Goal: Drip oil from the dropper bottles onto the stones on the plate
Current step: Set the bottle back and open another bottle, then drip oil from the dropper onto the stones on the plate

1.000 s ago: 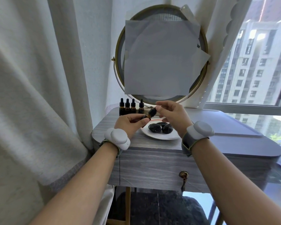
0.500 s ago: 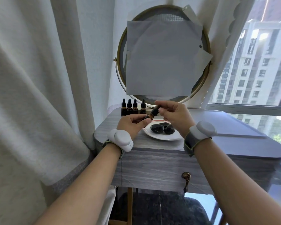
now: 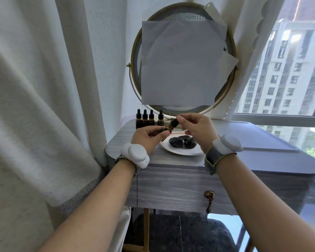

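Note:
My left hand (image 3: 147, 137) grips a small amber dropper bottle (image 3: 167, 128), tilted with its top pointing up and right. Fingertips of my right hand (image 3: 196, 128) pinch the bottle's black dropper cap (image 3: 174, 122). Both hands hover just over the left edge of a white plate (image 3: 182, 151) on the grey dresser. Three glossy black stones (image 3: 176, 142) lie together on the plate; the far one is partly hidden behind the others. Whether the cap is off the bottle's neck cannot be made out.
Several more dropper bottles (image 3: 149, 120) stand in a row at the dresser's back left. A round mirror (image 3: 184, 57) covered with paper rises behind them. Curtains (image 3: 44, 88) hang at the left, a window at the right. The drawer knob (image 3: 209, 194) sits below.
Both hands keep their hold on the bottle and cap; the pair has shifted slightly, and the view has drifted a little.

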